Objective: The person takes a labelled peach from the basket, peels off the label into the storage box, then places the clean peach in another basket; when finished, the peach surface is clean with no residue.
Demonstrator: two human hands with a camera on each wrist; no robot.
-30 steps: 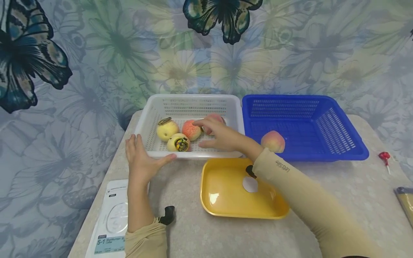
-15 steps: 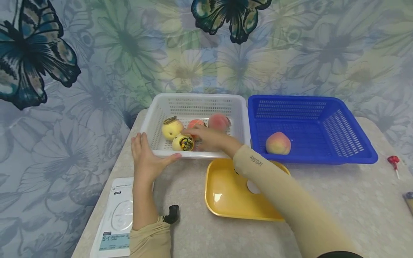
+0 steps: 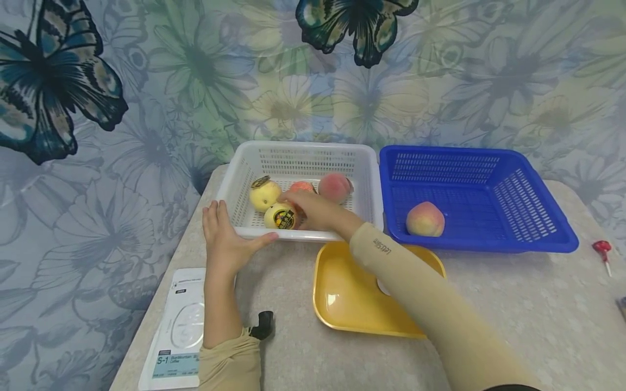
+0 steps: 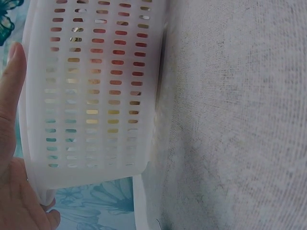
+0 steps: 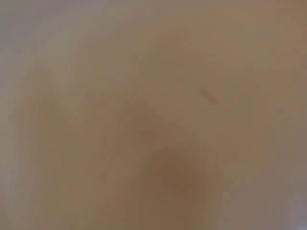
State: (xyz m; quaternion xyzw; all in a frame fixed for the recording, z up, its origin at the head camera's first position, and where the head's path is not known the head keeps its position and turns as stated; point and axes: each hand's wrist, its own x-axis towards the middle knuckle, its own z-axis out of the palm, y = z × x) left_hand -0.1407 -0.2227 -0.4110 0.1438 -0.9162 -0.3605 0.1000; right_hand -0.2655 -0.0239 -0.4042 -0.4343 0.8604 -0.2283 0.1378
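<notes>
A white slotted basket [image 3: 318,235] holds two yellow fruits and two peaches. My right hand [image 3: 313,210] reaches into it and lies over the orange-red peach [image 3: 302,187], fingers curved round it, beside the yellow fruit with a dark sticker [image 3: 280,218]. A second yellow fruit [image 3: 264,194] and another peach [image 3: 335,187] sit further back. My left hand [image 3: 227,239] rests flat against the basket's front-left corner, thumb along the rim. The left wrist view shows the basket wall [image 4: 96,96] against my palm [image 4: 14,143]. The right wrist view is a tan blur.
A blue basket [image 3: 489,247] at the right holds one peach [image 3: 425,219]. A yellow tray [image 3: 352,304] lies in front of the baskets, partly under my right sleeve. A white card [image 3: 178,331] sits front left, a small red object [image 3: 602,248] far right.
My right hand has moved left from the rear peach and settled over the orange-red peach. The left hand has stayed on the basket corner.
</notes>
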